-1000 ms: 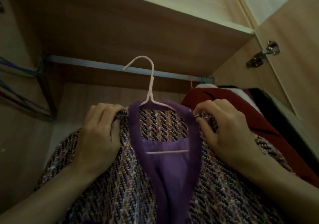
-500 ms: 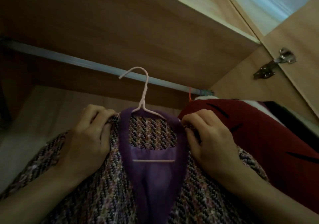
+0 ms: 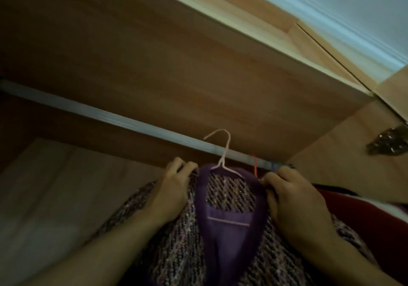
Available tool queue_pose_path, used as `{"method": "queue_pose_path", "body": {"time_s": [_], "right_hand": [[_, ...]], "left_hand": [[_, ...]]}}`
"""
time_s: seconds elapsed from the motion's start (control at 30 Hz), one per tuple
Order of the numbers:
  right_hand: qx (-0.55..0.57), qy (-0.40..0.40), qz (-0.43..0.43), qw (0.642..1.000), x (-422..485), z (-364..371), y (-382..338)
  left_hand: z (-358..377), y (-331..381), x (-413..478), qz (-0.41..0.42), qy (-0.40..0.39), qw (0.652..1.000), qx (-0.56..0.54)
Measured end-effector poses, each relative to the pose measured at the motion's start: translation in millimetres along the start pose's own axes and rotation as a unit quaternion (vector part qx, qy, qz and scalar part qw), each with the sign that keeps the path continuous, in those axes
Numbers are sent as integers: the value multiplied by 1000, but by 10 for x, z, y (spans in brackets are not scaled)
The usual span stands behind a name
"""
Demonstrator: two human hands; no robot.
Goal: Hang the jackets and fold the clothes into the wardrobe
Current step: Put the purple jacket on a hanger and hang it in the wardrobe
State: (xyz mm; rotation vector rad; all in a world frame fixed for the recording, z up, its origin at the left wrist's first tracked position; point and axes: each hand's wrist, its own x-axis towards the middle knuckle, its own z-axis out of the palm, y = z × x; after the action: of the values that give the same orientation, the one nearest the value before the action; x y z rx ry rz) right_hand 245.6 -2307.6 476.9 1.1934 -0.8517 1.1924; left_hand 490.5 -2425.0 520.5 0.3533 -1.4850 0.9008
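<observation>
While we hold both arms up, our left hand (image 3: 171, 194) and right hand (image 3: 295, 202) clamp curled fingers on the shoulders of the tweed jacket (image 3: 176, 241). The hook of its pink hanger (image 3: 223, 155) crosses the rail (image 3: 123, 121) near the right end, with a red garment (image 3: 364, 224) just beside it.

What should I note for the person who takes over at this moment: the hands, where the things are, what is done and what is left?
Hands: the left hand grips the tweed jacket left of the collar; the right hand grips it right of the collar.
Things: the jacket is on the pink hanger, raised inside the wardrobe. The hook is up at the rail; I cannot tell if it is over it. A red garment is at the right.
Done: jacket on hanger.
Left: seat the hook, let go, then the other clothes.
</observation>
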Motion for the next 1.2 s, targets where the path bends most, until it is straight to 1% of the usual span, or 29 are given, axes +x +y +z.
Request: {"method": "queue_pose_path", "body": {"time_s": [0.13, 0.23, 0.33, 0.4, 0.43, 0.5, 0.57, 0.63, 0.7, 0.8, 0.87, 0.93, 1.0, 1.03, 1.1, 1.2], "right_hand": [[-64, -18, -14, 998, 62, 100, 134], [-119, -21, -47, 992, -55, 131, 207], [-162, -22, -78, 984, -119, 144, 278], [-188, -22, -82, 979, -141, 154, 329], [-197, -21, -87, 976, -150, 153, 354], [-209, -28, -104, 972, -180, 145, 400], [-228, -56, -127, 964, -221, 137, 411], [-244, -95, -144, 954, -267, 132, 367], [-257, -134, -152, 945, -350, 148, 325], [-272, -193, -144, 932, -551, 156, 277], [-274, -218, -141, 926, -734, 66, 171], [-276, -239, -144, 920, -986, -44, 82], [-286, -243, -138, 917, -1208, -133, 33], [-292, -237, -135, 917, -1253, -163, -9], [-316, -260, -135, 902, -1383, -210, -42], [-331, -269, -122, 896, -1524, -252, -140]], "left_hand": [[550, -21, -26, -45, -22, 997, -59], [951, 55, -208, -65, -23, 990, -119], [1337, 131, -346, -120, 11, 980, -155], [1565, 206, -384, -131, 40, 973, -186], [1653, 262, -398, -122, 42, 969, -210], [1823, 357, -460, -92, 27, 966, -241], [1993, 406, -533, -86, -2, 967, -242], [2085, 447, -563, -136, -42, 955, -258], [2097, 508, -606, -195, -75, 943, -260], [1945, 559, -807, -265, -136, 938, -180], [1760, 537, -1043, -289, -169, 930, -150], [1556, 541, -1319, -286, -191, 929, -140], [1467, 560, -1612, -272, -194, 934, -128], [1419, 554, -1709, -258, -201, 938, -114], [1337, 597, -1967, -224, -224, 944, -95], [1264, 618, -2230, -210, -218, 946, -118]]}}
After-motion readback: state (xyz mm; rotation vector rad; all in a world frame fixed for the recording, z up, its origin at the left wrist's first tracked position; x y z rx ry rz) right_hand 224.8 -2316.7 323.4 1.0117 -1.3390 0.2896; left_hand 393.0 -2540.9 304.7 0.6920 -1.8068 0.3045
